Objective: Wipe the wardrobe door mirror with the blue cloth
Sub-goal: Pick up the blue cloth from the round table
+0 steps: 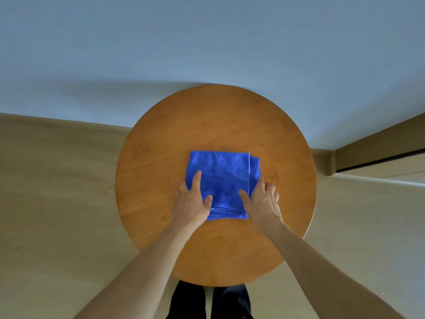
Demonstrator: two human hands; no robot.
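A folded blue cloth [222, 178] lies flat near the middle of a round wooden table [161, 153]. My left hand [192, 201] rests on the cloth's near left corner, index finger stretched over the fabric and thumb on it. My right hand [262, 201] is at the cloth's near right edge, thumb on top and fingers curled around the folded layers there. The cloth lies on the table, not lifted. No wardrobe mirror is in view.
The table stands against a pale blue-grey wall [207, 42]. Beige floor [53, 192] lies on both sides. At the right, a wooden frame with a dark gap [379, 157] meets the wall. My dark trouser legs [211, 300] show below the table's near edge.
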